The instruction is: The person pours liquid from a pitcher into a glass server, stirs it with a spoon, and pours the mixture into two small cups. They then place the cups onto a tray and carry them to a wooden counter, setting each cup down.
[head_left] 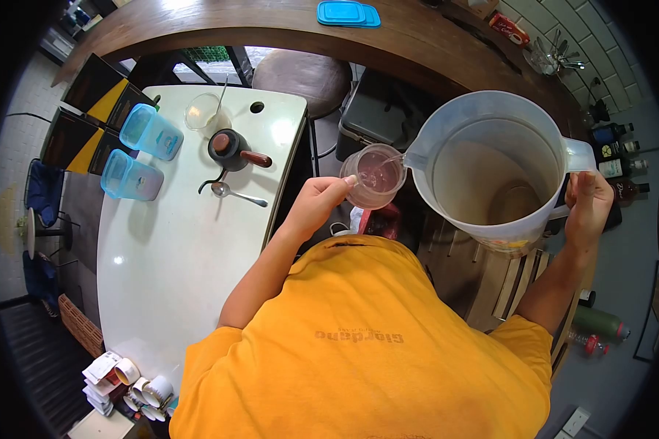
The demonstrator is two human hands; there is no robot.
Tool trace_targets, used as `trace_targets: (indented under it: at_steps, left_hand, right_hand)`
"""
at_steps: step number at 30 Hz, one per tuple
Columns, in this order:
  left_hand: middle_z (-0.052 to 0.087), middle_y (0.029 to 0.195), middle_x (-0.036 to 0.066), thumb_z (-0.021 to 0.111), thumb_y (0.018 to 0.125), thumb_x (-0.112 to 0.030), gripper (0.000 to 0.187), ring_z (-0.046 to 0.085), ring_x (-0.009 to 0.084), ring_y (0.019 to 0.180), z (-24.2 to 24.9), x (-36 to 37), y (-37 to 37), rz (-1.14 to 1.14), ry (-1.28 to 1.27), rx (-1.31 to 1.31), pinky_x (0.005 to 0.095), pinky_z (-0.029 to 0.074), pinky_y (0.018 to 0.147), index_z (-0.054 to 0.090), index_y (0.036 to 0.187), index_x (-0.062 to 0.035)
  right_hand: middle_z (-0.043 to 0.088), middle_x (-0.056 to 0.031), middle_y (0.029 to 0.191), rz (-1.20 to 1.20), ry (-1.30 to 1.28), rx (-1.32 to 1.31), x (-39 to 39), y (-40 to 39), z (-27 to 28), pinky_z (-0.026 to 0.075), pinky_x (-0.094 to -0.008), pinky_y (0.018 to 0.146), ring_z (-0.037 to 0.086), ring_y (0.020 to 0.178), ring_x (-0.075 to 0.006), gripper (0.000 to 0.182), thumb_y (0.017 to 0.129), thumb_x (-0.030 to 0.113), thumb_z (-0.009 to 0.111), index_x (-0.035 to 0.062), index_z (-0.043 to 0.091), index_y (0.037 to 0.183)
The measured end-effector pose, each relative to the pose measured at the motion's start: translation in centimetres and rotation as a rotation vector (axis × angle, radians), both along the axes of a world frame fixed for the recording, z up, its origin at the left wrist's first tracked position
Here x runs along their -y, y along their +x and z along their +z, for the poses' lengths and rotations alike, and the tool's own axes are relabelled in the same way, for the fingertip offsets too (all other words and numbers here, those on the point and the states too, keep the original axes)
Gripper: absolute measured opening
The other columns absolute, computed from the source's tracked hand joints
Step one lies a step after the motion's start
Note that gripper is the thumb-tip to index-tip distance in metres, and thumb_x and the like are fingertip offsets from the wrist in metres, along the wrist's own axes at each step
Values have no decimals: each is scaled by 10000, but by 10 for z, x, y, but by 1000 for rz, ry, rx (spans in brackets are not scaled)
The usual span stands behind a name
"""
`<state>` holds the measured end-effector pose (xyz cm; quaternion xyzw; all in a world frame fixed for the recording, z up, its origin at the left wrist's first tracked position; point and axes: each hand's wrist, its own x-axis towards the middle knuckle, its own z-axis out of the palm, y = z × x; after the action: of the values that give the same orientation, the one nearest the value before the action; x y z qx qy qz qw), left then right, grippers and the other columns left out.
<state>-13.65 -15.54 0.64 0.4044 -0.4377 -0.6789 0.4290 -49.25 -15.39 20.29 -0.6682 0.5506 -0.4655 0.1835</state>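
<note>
My right hand [589, 208] is closed around the handle of a large translucent plastic pitcher [454, 197], which is tilted to the left. From its spout a thin clear stream runs into a clear cup [373, 196] with some liquid inside. My left hand [326, 203] grips the cup by its left side, fingers closed. Both are held up in front of my body, off the white table. On that table, left of my left hand, lie a metal spoon [231, 192] and a small dark pot with a wooden handle [228, 148].
Two blue-tinted plastic containers [151, 132] and a glass [200, 112] stand on the white table [176, 285]. Blue lids [348, 13] lie on the wooden counter [256, 28] ahead. Stacked cups [154, 391] sit at lower left; several bottles [622, 168] line the right.
</note>
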Motion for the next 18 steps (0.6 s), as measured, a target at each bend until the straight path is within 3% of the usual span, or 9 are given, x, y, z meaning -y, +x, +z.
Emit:
trace_targets:
  at_steps: [18]
  left_hand:
    - [294, 598, -84, 550, 951, -262, 424, 234, 41, 559, 2, 7, 3, -6, -3, -3, 246, 190, 508, 407, 577, -122]
  right_hand:
    - [362, 79, 581, 9, 7, -1, 6, 1, -1, 194, -214, 486, 282, 533, -21, 458, 952, 410, 560, 74, 485, 650]
